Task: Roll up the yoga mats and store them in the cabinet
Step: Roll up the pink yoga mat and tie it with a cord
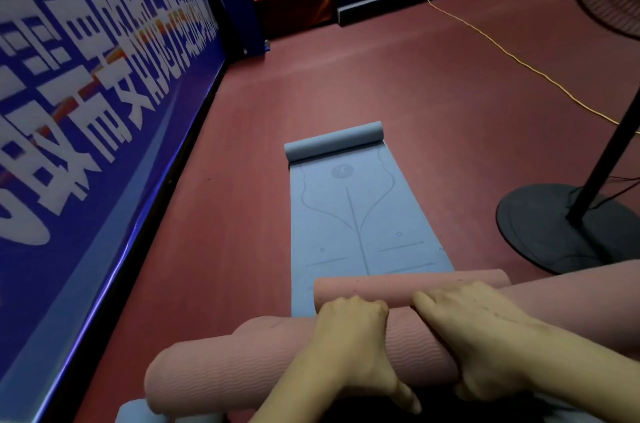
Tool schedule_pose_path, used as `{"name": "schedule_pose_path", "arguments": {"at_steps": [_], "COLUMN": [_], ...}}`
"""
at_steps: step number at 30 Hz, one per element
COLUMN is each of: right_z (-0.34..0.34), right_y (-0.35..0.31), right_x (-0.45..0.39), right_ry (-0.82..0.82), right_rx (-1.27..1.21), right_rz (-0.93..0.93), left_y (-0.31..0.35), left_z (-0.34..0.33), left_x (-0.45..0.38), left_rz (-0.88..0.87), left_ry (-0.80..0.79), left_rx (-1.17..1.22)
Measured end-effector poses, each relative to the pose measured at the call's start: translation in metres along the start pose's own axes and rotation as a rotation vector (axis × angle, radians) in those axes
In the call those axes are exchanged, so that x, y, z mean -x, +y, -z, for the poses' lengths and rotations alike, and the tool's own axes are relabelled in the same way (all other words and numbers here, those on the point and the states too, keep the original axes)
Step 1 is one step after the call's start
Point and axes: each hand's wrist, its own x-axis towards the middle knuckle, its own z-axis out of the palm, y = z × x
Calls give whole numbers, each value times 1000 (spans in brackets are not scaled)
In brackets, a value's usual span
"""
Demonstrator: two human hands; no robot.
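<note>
A: The pink yoga mat is seen almost fully rolled, lying across the near end of the blue yoga mat on the red floor.

B: How is it held?

A: The roll is pressed from above by both hands. The left hand is curled over its top, fingers clenched onto the roll; the right hand is laid over it likewise, fingers bent round the far side. Probably the grip is kept so the coil is not allowed to spring loose.

B: And the blue one?

A: It is spread flat, with only its far end curled up. Alignment lines and a round emblem are printed on it; no brand can be read.

B: Any writing elsewhere?

A: Large white characters are shown on the blue banner at the left, too blurred to be read. A fan stand is set at the right. No cabinet is seen.
</note>
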Motion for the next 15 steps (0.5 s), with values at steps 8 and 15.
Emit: {"name": "schedule_pose_path", "arguments": {"at_steps": [8,15], "right_z": [29,21], "right_y": [11,22], "right_x": [-28,-41], "right_ry": [-210,-214], "right_rx": [-24,-41], "right_rz": [-50,-43], "left_y": [5,6], "left_z": [-13,-4], "left_x": [0,-10], "left_rz": [16,-7], "left_ry": [86,89], "left_rx": [81,-16]}}
